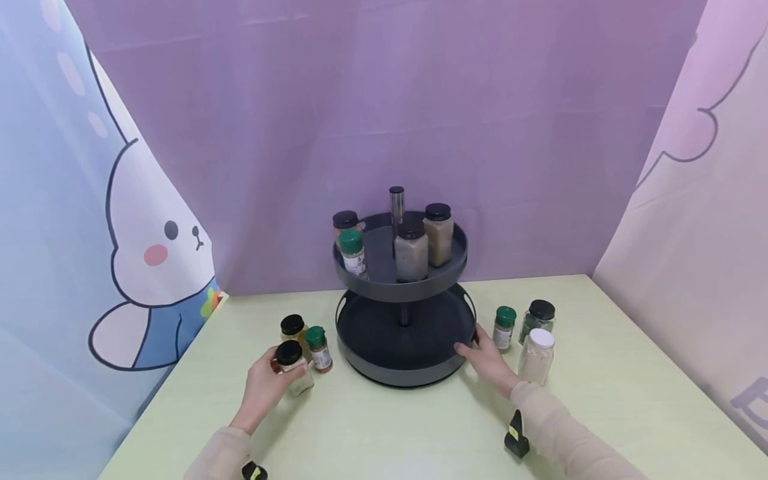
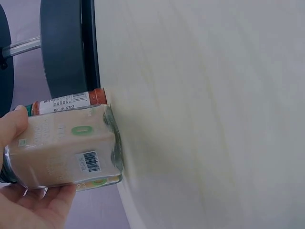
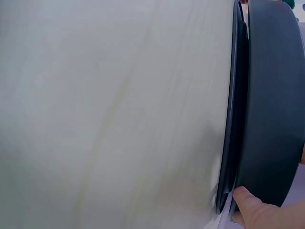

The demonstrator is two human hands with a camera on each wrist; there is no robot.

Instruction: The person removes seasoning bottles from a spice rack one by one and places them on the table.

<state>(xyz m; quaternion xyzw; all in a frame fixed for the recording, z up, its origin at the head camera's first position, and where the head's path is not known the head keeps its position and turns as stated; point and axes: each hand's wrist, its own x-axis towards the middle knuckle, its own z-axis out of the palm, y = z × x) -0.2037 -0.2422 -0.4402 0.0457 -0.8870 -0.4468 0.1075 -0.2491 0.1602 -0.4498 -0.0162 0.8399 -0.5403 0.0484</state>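
Observation:
My left hand (image 1: 264,387) grips a square glass jar (image 1: 302,381) with a black lid and pale powder inside. In the left wrist view the jar (image 2: 66,148) shows a barcode, thumb on one side and fingers on the other; whether its base touches the table cannot be told. Just behind it stand a black-lidded jar (image 1: 293,325) with yellowish contents and a green-capped spice bottle (image 1: 321,359). At the right side of a dark two-tier turntable rack (image 1: 403,377), my right hand (image 1: 489,363) holds the lower tray's rim, its thumb on the outer wall (image 3: 271,95).
On the upper tray (image 1: 414,291) stand several jars, among them a green-capped bottle (image 1: 354,257) and a grey-powder jar (image 1: 412,257). Right of the rack are a green-capped bottle (image 1: 503,330), a black-lidded jar (image 1: 538,319) and a white-lidded jar (image 1: 536,360). A purple curtain (image 1: 420,120) hangs behind.

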